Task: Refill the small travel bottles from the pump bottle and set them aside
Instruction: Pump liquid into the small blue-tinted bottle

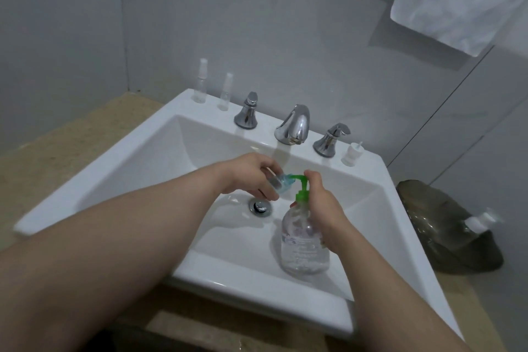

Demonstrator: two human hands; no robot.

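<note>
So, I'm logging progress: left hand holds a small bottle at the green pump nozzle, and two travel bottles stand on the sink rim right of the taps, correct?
Wrong side. The head view shows the two travel bottles on the sink rim left of the taps. The left hand does hold the small bottle at the green pump nozzle.

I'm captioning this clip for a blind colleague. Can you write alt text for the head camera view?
Over a white sink, a person's left hand holds a small clear travel bottle at the green spout of a pump bottle, which the right hand grips near its neck. Two more small bottles stand on the back ledge.
</note>
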